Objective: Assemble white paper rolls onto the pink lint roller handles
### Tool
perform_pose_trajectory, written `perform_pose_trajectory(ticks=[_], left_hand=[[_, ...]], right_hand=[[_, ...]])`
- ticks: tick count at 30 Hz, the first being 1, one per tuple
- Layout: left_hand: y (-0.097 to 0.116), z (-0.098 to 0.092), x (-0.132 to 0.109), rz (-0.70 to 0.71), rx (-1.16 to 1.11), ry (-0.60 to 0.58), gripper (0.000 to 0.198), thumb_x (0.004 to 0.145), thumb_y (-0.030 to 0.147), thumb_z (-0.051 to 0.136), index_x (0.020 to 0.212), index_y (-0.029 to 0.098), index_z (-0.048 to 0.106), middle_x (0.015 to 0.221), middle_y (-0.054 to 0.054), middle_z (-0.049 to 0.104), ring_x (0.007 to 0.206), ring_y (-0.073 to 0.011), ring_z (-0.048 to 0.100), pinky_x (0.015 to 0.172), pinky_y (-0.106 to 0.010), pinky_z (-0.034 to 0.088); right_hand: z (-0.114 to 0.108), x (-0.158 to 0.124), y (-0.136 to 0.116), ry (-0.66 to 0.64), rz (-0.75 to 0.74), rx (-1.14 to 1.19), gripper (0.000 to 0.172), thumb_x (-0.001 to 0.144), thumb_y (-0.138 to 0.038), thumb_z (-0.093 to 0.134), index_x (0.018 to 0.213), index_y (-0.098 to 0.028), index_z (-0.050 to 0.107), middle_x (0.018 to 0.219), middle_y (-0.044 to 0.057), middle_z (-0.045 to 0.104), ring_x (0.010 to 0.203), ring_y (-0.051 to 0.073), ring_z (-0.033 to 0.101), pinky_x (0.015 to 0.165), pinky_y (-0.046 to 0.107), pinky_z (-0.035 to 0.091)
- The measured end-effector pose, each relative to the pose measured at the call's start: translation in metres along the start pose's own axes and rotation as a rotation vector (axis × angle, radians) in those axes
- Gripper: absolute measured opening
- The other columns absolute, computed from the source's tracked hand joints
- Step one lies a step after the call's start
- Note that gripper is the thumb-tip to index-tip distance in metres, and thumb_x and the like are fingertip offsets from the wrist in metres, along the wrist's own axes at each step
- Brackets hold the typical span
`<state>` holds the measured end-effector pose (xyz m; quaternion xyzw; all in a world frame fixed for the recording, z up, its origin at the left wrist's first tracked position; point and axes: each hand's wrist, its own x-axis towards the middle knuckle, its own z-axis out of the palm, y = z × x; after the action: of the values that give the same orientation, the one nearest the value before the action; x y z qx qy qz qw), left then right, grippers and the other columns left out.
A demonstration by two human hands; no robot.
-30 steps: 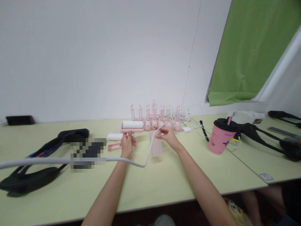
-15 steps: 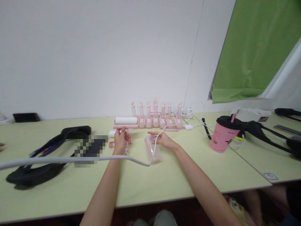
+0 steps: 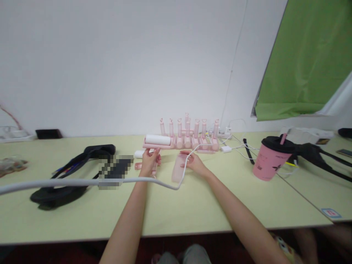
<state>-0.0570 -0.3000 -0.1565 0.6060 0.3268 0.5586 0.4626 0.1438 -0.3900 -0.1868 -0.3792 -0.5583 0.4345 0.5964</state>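
My left hand (image 3: 150, 161) is closed round the handle of a pink lint roller (image 3: 157, 140), whose white paper roll lies sideways above my fingers. To the right, my right hand (image 3: 194, 163) grips the upper right side of a translucent pink cover (image 3: 178, 170). A gap separates the cover from the roller. Behind my left hand lie a white roll (image 3: 139, 154) and a pink piece (image 3: 138, 166), both partly hidden. Beyond my hands, several pink lint rollers (image 3: 187, 142) stand in a row with their handles upward.
A white cable (image 3: 96, 181) crosses in front of my view and past the cover. On the right stand a pink cup (image 3: 271, 161) with a black lid and a black strapped device (image 3: 310, 154). Another black device (image 3: 52, 196) lies left. White cords and a power strip (image 3: 224, 135) lie by the wall.
The view has swung a little to the left. My right fingers have curled closer onto the cover, and the cover has come slightly nearer the lint roller in my left hand.
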Motion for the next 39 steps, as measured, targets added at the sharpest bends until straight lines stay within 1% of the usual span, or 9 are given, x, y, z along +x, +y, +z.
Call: perform_pose_trajectory(ticks=[5,11,15,20,25,29,33,35,39], left_hand=[[-0.002,0.008,-0.005,-0.006,-0.064,0.024,0.056,0.062,0.050,0.069,0.100,0.016,0.047,0.044,0.009,0.050,0.032,-0.0078,0.044,0.034,-0.017,0.035],[-0.004,0.016,-0.006,0.012,-0.039,0.011,0.057,0.058,0.047,0.072,0.099,0.014,0.050,0.041,0.009,0.048,0.031,-0.0072,0.043,0.034,-0.016,0.032],[-0.005,0.011,-0.001,-0.014,-0.076,0.030,0.053,0.062,0.048,0.070,0.097,0.016,0.047,0.042,0.008,0.051,0.030,-0.0085,0.044,0.033,-0.017,0.034],[-0.005,0.008,0.000,0.004,-0.117,0.056,0.047,0.066,0.048,0.067,0.095,0.017,0.045,0.045,0.007,0.053,0.032,-0.0076,0.045,0.035,-0.017,0.037],[-0.004,0.007,-0.003,-0.031,-0.146,0.074,0.050,0.064,0.046,0.069,0.097,0.018,0.045,0.045,0.008,0.053,0.033,-0.0083,0.046,0.035,-0.018,0.038],[0.003,0.006,-0.003,-0.064,-0.178,0.005,0.052,0.061,0.046,0.071,0.097,0.018,0.045,0.044,0.009,0.050,0.032,-0.0085,0.045,0.034,-0.018,0.036],[0.008,0.004,-0.003,-0.087,-0.177,-0.079,0.048,0.064,0.047,0.068,0.094,0.018,0.044,0.042,0.009,0.050,0.030,-0.0081,0.042,0.030,-0.017,0.032],[0.009,0.002,-0.003,-0.093,-0.173,-0.119,0.045,0.066,0.048,0.067,0.091,0.019,0.043,0.041,0.009,0.049,0.029,-0.0081,0.040,0.030,-0.017,0.031],[0.008,0.002,-0.006,-0.102,-0.133,-0.162,0.042,0.067,0.049,0.065,0.087,0.019,0.043,0.042,0.009,0.047,0.031,-0.0076,0.040,0.030,-0.017,0.031]], right_hand=[[0.001,0.009,0.000,0.273,-0.096,0.094,0.052,0.043,-0.021,0.080,0.086,-0.021,0.051,0.100,0.003,0.061,0.095,0.019,0.062,0.082,0.039,0.053],[-0.009,0.000,0.015,0.441,-0.039,0.336,0.067,0.044,-0.021,0.080,0.105,-0.026,0.052,0.086,-0.002,0.060,0.087,0.016,0.063,0.084,0.034,0.051],[-0.023,-0.025,0.021,0.299,0.042,0.095,0.064,0.050,-0.028,0.079,0.110,-0.024,0.056,0.094,0.000,0.057,0.078,0.013,0.063,0.078,0.030,0.051],[-0.045,-0.054,0.013,0.209,0.110,-0.522,0.066,0.054,-0.034,0.078,0.115,-0.024,0.056,0.118,0.005,0.052,0.074,0.012,0.061,0.076,0.032,0.049],[-0.052,-0.062,-0.011,0.162,0.126,-1.022,0.081,0.054,-0.041,0.078,0.127,-0.032,0.046,0.130,0.007,0.043,0.107,0.024,0.053,0.093,0.042,0.040],[-0.044,-0.050,-0.020,-0.126,-0.016,-1.096,0.089,0.051,-0.042,0.079,0.131,-0.031,0.043,0.146,0.008,0.025,0.135,0.028,0.021,0.108,0.048,0.020],[-0.030,-0.026,-0.014,-0.280,-0.024,-0.997,0.078,0.051,-0.039,0.079,0.124,-0.031,0.052,0.129,0.007,0.049,0.125,0.029,0.039,0.107,0.055,0.015],[-0.024,-0.016,-0.009,-0.179,-0.058,-0.877,0.068,0.052,-0.039,0.079,0.115,-0.028,0.059,0.115,0.006,0.058,0.111,0.027,0.051,0.103,0.050,0.028],[-0.022,-0.004,-0.003,0.237,-0.071,-0.535,0.056,0.059,-0.045,0.073,0.108,-0.021,0.061,0.107,0.007,0.062,0.100,0.024,0.056,0.092,0.041,0.041]])
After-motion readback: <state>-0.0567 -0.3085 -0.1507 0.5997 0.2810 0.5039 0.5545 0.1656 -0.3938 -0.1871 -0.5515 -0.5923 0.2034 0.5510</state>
